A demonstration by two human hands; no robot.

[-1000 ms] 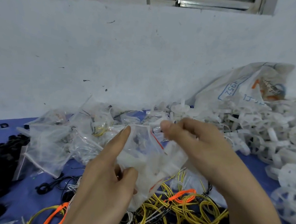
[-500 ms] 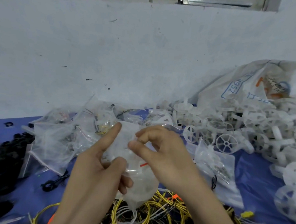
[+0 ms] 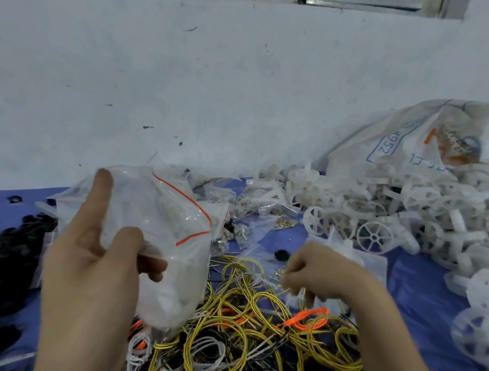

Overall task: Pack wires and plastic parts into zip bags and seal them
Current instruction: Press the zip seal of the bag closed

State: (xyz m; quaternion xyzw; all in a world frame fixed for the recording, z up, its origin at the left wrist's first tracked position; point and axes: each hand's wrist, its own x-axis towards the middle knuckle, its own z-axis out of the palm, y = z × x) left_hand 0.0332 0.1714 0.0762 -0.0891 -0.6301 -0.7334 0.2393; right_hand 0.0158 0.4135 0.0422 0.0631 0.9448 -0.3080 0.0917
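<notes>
My left hand (image 3: 92,276) grips a clear zip bag (image 3: 163,208) with a red seal line, thumb in front and index finger raised behind it. The bag's mouth gapes to the right, and pale plastic parts show dimly inside. My right hand (image 3: 327,272) is down on the tangle of yellow, white and orange wires (image 3: 242,330). Its fingers are curled and its fingertips pinch thin wires at the pile's top edge. White spoked plastic wheels (image 3: 376,235) lie heaped to the right.
Several filled small zip bags (image 3: 264,210) lie behind the wires on the blue table (image 3: 421,284). A large printed sack (image 3: 414,139) leans on the white wall at the back right. Black plastic parts (image 3: 1,255) are piled at the left edge.
My right hand let go of the bag's mouth and dropped right and down onto the wires. My left hand lifted the bag higher and to the left.
</notes>
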